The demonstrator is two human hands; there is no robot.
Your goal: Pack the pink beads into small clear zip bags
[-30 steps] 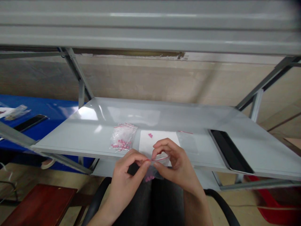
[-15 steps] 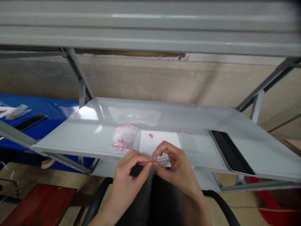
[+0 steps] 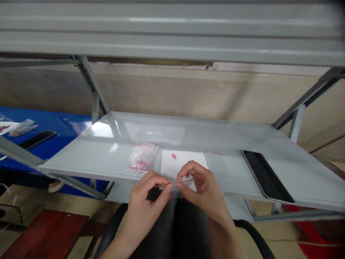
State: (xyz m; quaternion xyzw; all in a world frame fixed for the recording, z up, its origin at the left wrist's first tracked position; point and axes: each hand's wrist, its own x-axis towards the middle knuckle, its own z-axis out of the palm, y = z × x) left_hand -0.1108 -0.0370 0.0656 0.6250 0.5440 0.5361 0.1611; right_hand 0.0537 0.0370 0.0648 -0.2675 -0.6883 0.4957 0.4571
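Both hands pinch the red-striped top edge of a small clear zip bag (image 3: 181,181), held just in front of the grey shelf's front edge. My left hand (image 3: 147,201) grips the bag's left end between thumb and forefinger. My right hand (image 3: 201,190) pinches the strip a little to the right. The bag's lower part is mostly hidden behind my fingers. On the shelf behind lie a white paper sheet (image 3: 179,162) with a few small pink pieces (image 3: 174,156), and to its left a clear bag of pink pieces (image 3: 142,157).
The grey metal shelf (image 3: 107,151) has slanted struts at both ends and another shelf overhead. A dark phone or tablet (image 3: 266,176) lies at its right. An empty clear bag (image 3: 217,163) lies beside the paper. A blue table (image 3: 54,126) with a phone stands left; a red bin (image 3: 318,230) lower right.
The bag's mouth, open and sagging a second ago, is now pressed flat between my fingertips. My hands have risen slightly and drawn closer together.
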